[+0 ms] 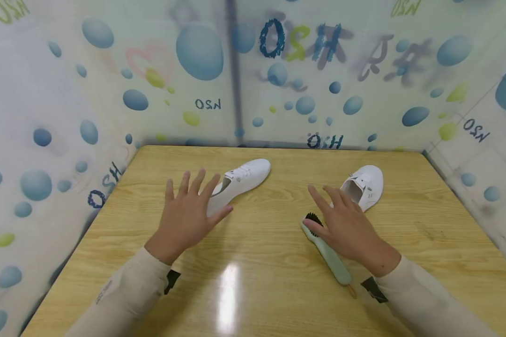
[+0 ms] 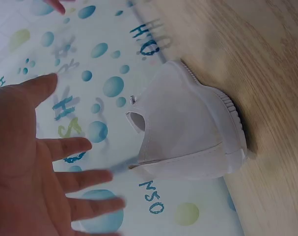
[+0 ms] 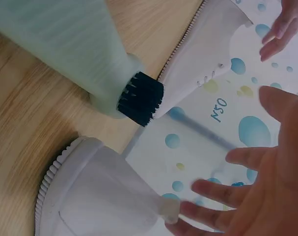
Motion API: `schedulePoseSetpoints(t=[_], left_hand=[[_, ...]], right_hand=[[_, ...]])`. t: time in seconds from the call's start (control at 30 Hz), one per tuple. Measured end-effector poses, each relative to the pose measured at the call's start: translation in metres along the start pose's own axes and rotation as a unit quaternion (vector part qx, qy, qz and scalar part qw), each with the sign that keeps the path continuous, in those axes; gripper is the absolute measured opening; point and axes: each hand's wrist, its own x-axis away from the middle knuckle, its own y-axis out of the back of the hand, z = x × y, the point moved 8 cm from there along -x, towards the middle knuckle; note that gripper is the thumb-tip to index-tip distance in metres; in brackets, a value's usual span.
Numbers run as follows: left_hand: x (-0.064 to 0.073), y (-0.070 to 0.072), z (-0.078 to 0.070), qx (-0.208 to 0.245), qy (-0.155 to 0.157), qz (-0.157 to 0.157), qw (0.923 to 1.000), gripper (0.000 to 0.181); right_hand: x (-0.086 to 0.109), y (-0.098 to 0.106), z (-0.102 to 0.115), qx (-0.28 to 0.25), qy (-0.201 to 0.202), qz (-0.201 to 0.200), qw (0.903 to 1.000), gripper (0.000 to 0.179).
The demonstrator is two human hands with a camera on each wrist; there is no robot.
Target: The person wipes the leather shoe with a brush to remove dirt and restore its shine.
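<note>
Two white lace-up shoes lie on the wooden table. My left hand [image 1: 185, 220] hovers over the heel end of the left shoe [image 1: 253, 174], fingers straight and spread, holding nothing. In the left wrist view that shoe's heel [image 2: 193, 128] faces the palm across a gap. My right hand [image 1: 350, 227], its fingers also spread, is above a pale green brush [image 1: 333, 260] and just short of the right shoe [image 1: 373, 185], hiding part of its heel. Dark bristles [image 3: 141, 98] on the brush face up; an orange-brown loop hangs from its handle end.
The wooden table [image 1: 257, 299] has a bright glare patch near its front. A pale curtain [image 1: 244, 79] printed with blue and green dots stands behind the table and along both sides.
</note>
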Motion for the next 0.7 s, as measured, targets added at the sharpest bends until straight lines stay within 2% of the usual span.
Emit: schedulePoseSetpoints(t=[0.1,0.2,0.33,0.4,0.5,0.6,0.7], left_hand=[[0.001,0.002,-0.003,0.010,-0.017,-0.014,0.9997,0.068],[0.002,0.004,-0.006,0.015,-0.032,-0.035,0.9987,0.058],[0.002,0.004,-0.004,0.018,-0.035,-0.050,0.9980,0.052],[0.001,0.002,0.001,0.017,-0.030,-0.047,0.9983,0.051],[-0.001,-0.003,0.009,0.016,-0.019,-0.033,0.9991,0.050],[-0.003,-0.011,0.016,0.027,-0.006,-0.009,0.9996,0.052],[-0.006,-0.018,0.022,0.040,0.004,0.009,0.9992,0.052]], right_hand=[[0.005,0.002,-0.004,-0.003,-0.003,-0.015,0.9999,0.068],[0.013,0.006,-0.008,-0.012,-0.004,-0.047,0.9988,0.061],[0.024,0.014,-0.005,-0.025,0.027,-0.109,0.9933,0.051],[0.029,0.014,-0.002,-0.032,0.046,-0.124,0.9907,0.039],[0.031,0.005,0.000,-0.033,0.048,-0.088,0.9944,0.024],[0.031,-0.011,-0.003,-0.031,0.027,-0.007,0.9992,0.019],[0.031,-0.024,-0.008,-0.029,0.007,0.056,0.9980,0.021]])
